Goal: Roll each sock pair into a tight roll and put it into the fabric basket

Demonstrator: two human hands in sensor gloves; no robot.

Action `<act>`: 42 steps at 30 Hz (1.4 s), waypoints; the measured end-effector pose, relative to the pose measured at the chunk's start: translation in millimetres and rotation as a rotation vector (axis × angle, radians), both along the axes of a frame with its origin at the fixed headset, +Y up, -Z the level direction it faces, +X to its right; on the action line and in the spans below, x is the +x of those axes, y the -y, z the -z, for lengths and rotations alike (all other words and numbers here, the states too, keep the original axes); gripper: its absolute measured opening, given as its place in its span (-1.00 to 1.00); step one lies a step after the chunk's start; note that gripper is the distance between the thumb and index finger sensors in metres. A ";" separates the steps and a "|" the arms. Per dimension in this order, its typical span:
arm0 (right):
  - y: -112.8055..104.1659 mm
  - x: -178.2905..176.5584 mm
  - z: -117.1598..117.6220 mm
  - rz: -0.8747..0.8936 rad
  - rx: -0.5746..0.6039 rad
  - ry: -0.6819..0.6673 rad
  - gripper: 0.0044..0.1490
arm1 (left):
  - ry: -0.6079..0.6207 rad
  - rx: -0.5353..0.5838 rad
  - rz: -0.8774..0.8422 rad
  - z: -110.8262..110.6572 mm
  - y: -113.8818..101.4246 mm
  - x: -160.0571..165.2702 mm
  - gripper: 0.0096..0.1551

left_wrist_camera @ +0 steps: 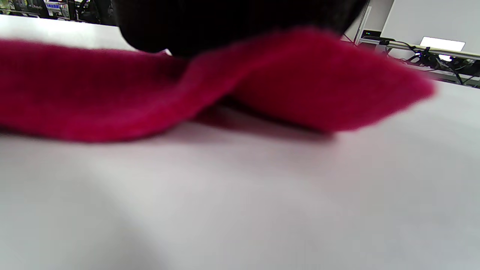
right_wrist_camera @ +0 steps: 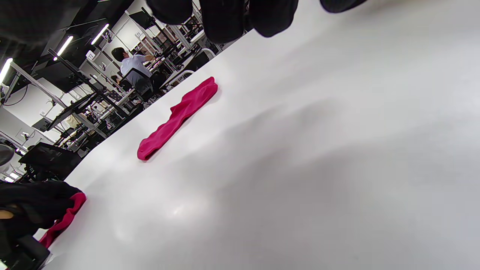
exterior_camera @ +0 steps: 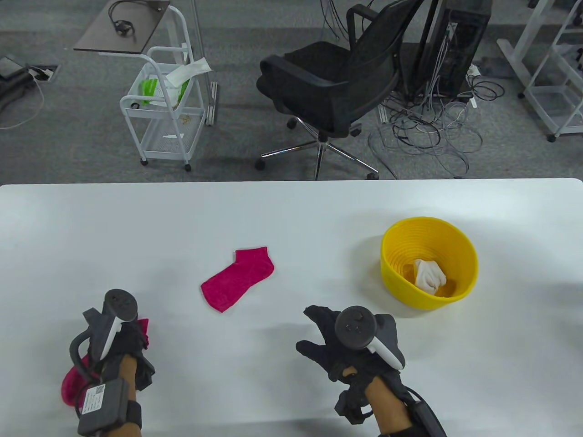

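Note:
One pink sock [exterior_camera: 237, 284] [right_wrist_camera: 176, 116] lies flat at the table's middle. A second pink sock [exterior_camera: 70, 384] [left_wrist_camera: 262, 86] [right_wrist_camera: 62, 221] sits near the front left, mostly under my left hand [exterior_camera: 130, 334] [right_wrist_camera: 33, 202]. In the left wrist view that sock rises in a fold up to the gloved fingers [left_wrist_camera: 225, 22], which seem to pinch it. My right hand [exterior_camera: 314, 334] hovers over bare table right of centre, fingers spread and holding nothing; its fingertips [right_wrist_camera: 225, 18] hang in at the top. The yellow basket [exterior_camera: 387, 259] stands at the right with a white sock roll [exterior_camera: 428, 275] inside.
Beyond the table's far edge stand a black office chair [exterior_camera: 337, 77], a white wire cart [exterior_camera: 166, 104] and a tangle of cables [exterior_camera: 423, 132]. A person [right_wrist_camera: 131, 63] sits far off in the right wrist view.

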State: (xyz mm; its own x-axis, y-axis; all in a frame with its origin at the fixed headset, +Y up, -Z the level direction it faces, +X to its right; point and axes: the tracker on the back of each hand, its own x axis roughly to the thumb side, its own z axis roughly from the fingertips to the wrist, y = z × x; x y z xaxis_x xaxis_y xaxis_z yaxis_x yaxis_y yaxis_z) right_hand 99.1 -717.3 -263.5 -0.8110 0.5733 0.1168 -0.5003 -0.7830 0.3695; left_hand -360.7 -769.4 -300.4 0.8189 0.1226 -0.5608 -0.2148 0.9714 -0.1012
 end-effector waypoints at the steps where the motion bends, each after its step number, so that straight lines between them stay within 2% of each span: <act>1: 0.2 0.0 0.4 0.003 -0.004 0.000 0.14 | 0.005 0.012 0.004 0.2 -1.4 -0.2 -0.58; 6: -1.8 3.7 1.1 0.014 0.001 0.012 0.14 | -0.016 0.060 -0.031 -6.0 -20.5 -5.3 -0.56; 9: -2.2 8.2 2.0 0.032 -0.003 0.020 0.13 | -0.020 0.086 -0.075 -11.4 -44.3 -5.0 -0.56; 14: 0.8 11.4 4.3 0.032 -0.023 0.024 0.13 | 0.053 0.105 -0.145 -25.5 -94.1 9.3 -0.56; 16: 1.4 12.5 5.0 0.032 -0.026 0.029 0.13 | 0.091 0.147 -0.150 -32.6 -112.9 17.0 -0.56; 23: 3.1 18.1 5.5 0.046 -0.040 0.049 0.12 | 0.255 0.292 -0.181 -63.7 -180.8 64.7 -0.54; 28: 2.4 24.1 6.8 0.063 -0.029 0.080 0.10 | 0.381 0.323 -0.217 -83.8 -207.8 109.0 -0.53; 31: 1.3 30.3 8.1 0.089 -0.019 0.109 0.08 | 0.479 0.325 -0.245 -93.0 -212.6 137.2 -0.53; 32: 0.6 32.8 8.9 0.097 -0.014 0.122 0.08 | 0.538 0.311 -0.273 -94.8 -211.7 148.8 -0.53; 35: -1.2 39.3 11.1 0.116 0.005 0.166 0.05 | 0.616 0.241 -0.310 -95.3 -203.4 176.2 -0.53; 37: -2.1 44.7 12.8 0.131 0.015 0.200 0.04 | 0.634 0.142 -0.357 -88.1 -187.5 195.0 -0.53; 38: -2.2 46.4 13.3 0.136 0.017 0.211 0.04 | 0.632 0.131 -0.349 -84.9 -182.1 200.1 -0.53; 42: -2.1 54.4 15.6 0.157 0.028 0.260 0.03 | 0.643 0.017 -0.338 -56.1 -136.6 228.4 -0.53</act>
State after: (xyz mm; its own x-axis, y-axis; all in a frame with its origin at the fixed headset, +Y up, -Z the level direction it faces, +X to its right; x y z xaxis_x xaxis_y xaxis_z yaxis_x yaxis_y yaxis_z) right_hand 153.5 -715.2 -279.0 -0.7178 0.6932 -0.0659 -0.6907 -0.6969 0.1929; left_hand -132.3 -632.8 -244.2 0.9018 0.4316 0.0232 -0.4064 0.8650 -0.2943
